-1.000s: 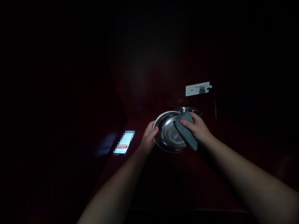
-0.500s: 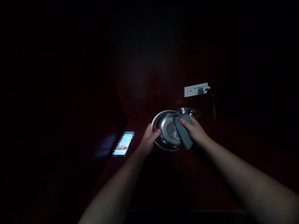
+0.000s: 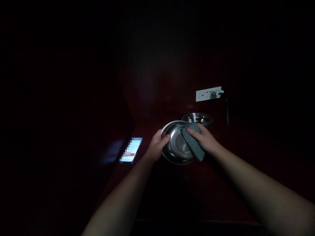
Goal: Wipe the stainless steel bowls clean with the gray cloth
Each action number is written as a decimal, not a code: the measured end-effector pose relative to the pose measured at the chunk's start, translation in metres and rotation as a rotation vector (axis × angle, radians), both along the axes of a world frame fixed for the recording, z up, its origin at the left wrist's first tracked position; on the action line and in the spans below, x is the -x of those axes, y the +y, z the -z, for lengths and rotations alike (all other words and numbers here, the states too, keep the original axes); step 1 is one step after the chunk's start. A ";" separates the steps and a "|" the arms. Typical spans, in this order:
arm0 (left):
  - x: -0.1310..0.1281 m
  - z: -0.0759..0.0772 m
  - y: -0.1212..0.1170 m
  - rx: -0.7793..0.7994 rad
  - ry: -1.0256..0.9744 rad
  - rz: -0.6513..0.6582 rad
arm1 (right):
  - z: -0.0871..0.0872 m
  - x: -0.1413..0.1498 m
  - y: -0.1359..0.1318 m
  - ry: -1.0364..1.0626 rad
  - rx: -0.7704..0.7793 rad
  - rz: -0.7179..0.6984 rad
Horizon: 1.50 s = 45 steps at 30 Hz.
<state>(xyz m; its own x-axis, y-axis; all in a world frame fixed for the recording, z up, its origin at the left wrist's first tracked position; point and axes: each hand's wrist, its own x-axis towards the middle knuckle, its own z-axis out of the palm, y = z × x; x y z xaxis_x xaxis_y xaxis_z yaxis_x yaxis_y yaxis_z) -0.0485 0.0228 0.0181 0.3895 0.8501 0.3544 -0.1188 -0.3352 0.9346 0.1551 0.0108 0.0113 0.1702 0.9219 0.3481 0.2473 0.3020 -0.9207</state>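
Outstretched, the left hand [image 3: 155, 148] is gripping the steel bowl [image 3: 177, 146] at its rim, thumb curled inside. Meanwhile the right hand [image 3: 205, 140] is pressing a grey cloth [image 3: 192, 141] against the bowl's inside, fingers [image 3: 191, 131] clamped on it.

The picture is very dark, almost black all around the edges. A weak light falls on the middle, where the shiny round steel bowl [image 3: 177, 144] glints. Left of that bowl, a glowing phone screen [image 3: 131, 150] looks blocky and blurred. Above it, the white wall socket [image 3: 208, 94] shows pale.
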 end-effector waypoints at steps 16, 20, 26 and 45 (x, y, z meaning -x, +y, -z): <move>-0.001 -0.001 -0.002 0.052 -0.011 0.012 | -0.001 0.000 -0.001 -0.002 -0.002 -0.043; -0.001 -0.002 -0.003 0.053 -0.015 0.004 | -0.001 0.000 -0.001 0.000 -0.005 -0.042; -0.002 0.000 -0.003 0.054 -0.024 0.001 | -0.002 -0.001 -0.002 0.007 0.009 -0.049; -0.004 0.001 -0.002 0.070 -0.036 -0.004 | -0.004 -0.002 -0.002 -0.015 -0.007 -0.032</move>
<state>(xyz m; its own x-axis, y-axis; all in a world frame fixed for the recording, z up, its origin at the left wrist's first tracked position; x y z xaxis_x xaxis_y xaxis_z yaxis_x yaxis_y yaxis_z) -0.0442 0.0210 0.0172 0.3737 0.8749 0.3080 -0.1519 -0.2698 0.9508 0.1574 0.0087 0.0151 0.1354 0.9244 0.3565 0.2510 0.3161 -0.9149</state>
